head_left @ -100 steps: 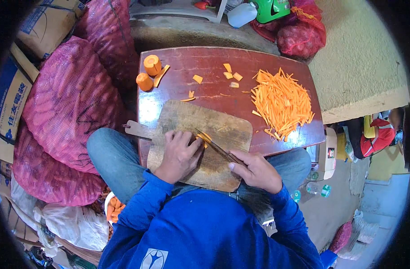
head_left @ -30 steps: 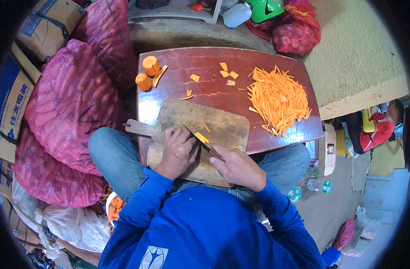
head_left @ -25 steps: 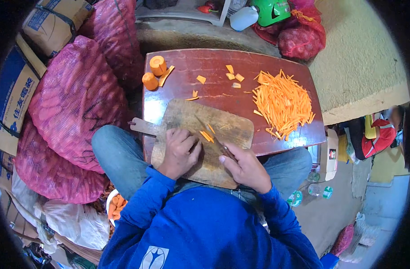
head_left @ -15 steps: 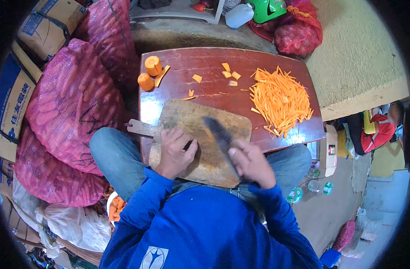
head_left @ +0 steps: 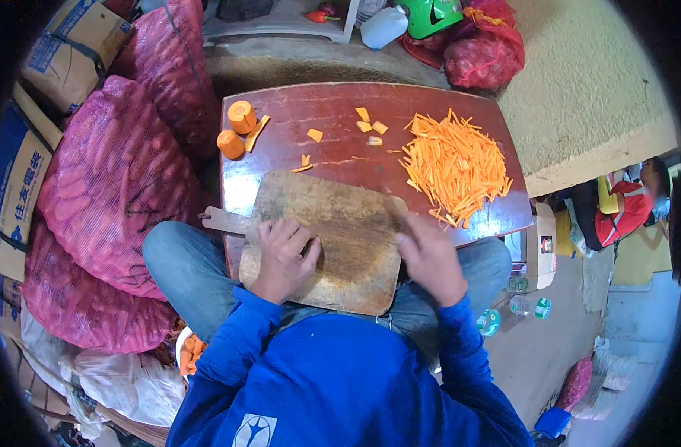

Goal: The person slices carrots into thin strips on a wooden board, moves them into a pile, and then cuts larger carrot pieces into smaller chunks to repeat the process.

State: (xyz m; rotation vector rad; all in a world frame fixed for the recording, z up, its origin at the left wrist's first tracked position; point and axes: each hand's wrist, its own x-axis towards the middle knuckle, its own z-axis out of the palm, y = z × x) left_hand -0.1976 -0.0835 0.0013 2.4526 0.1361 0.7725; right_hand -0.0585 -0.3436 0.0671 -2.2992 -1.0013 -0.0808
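Both hands [head_left: 284, 249] [head_left: 430, 253] on wooden cutting board [head_left: 340, 238], carrot sticks [head_left: 456, 164] nearby.

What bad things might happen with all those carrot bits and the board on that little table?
The pile of carrot sticks lies close to the table's right edge, so a sweep by the right hand might push some off. The cutting board overhangs the near edge above the person's lap; pressing there could tip it, though the left hand rests on it. The two carrot chunks near the far left corner could roll off.
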